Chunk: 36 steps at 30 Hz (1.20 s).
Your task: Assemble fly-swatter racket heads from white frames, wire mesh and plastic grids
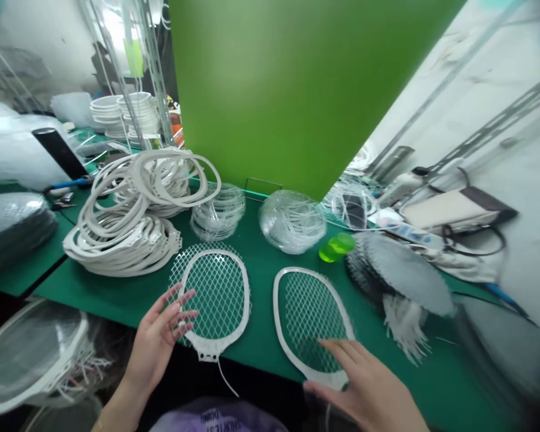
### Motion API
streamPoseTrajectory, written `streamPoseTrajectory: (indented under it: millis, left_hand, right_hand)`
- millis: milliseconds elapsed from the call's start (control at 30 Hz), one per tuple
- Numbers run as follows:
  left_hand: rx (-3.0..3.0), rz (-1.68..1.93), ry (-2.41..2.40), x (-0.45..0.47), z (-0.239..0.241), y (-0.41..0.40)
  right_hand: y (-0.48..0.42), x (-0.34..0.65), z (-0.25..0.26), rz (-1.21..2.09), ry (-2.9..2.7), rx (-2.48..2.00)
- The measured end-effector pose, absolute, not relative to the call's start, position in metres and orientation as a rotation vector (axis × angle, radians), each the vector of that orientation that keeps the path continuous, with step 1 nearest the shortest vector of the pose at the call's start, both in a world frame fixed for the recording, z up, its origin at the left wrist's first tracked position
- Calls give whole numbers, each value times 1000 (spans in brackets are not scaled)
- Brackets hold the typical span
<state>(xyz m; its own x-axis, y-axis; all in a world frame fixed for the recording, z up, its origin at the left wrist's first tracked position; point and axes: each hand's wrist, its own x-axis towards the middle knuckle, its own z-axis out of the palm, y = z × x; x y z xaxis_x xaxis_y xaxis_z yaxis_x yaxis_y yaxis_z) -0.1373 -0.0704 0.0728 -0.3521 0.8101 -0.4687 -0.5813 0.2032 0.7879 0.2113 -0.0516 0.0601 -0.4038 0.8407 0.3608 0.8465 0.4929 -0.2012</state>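
On the green table, two white oval racket-head frames with diamond wire mesh lie side by side. My left hand (155,336) is at the left rim of the left racket frame (246,294), fingers spread and holding nothing. A sheet of mesh (213,288) extends past that frame's edge, and a thin white wire (227,379) trails from its neck. Over the lower right of the right racket frame (276,300) is my right hand (364,381), thumb and fingers apart. It covers part of the rim; whether it touches the mesh I cannot tell.
White oval frames (117,252) are heaped at the left. Two coils of clear strands (292,222) lie behind, before a green panel (288,90). A green tub (336,247) and grey mesh sheets (400,270) are at the right. Finished-looking heads (36,360) hang below left.
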Motion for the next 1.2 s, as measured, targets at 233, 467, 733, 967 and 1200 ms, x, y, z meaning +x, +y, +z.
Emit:
streamPoseTrajectory:
  millis: [233,467,733,967,1200]
  left_hand:
    - [322,1410,1196,-134,63,-66]
    - [914,1417,1751,-159,37,-85]
    - [1590,941,1909,-159,20,-107]
    - [1756,812,1846,-160,14,-103]
    - [1896,727,1853,-162,7,-102]
  right_hand:
    - [-24,107,57,1540,-1221,-1545]
    - [-17,66,30,1679,-944,-1503]
    - [-19,56,18,1653,-936,-1601]
    - [-20,57,8,1609,-969,-1656]
    - [-14,56,14,1609,-1016,-1692]
